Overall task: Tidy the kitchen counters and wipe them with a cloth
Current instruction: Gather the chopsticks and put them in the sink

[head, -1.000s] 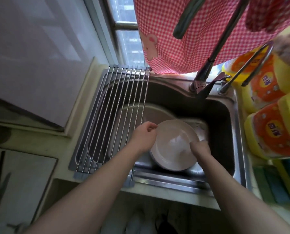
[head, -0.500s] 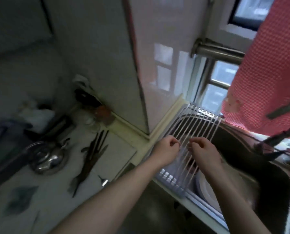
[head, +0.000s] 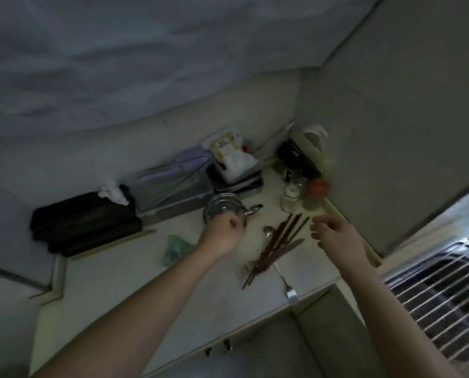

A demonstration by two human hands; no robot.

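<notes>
Centre of the frame, the counter [head: 118,282] runs pale from lower left up to the corner at upper right. My left hand [head: 222,237] is out over it with the fingers curled in, right at the near edge of the metal pot [head: 221,207]. It's blurred, so I cannot tell whether I'm gripping the pot. My right hand [head: 335,238] hangs right of centre, above the counter, fingers loosely bent and thumb apart, nothing in it.

Between my two hands lie the chopsticks [head: 278,246], a loose brown bundle running from lower left up to the right. A spoon [head: 268,230] sits at their left side, and a fork [head: 289,290] lies below them near the counter's front edge. Just left of my left wrist there's a crumpled greenish thing [head: 176,246].

Up behind the chopsticks stand small jars [head: 291,196]. A black box [head: 86,222] sits at centre left against the wall. A wire rack [head: 432,293] shows at lower right.
</notes>
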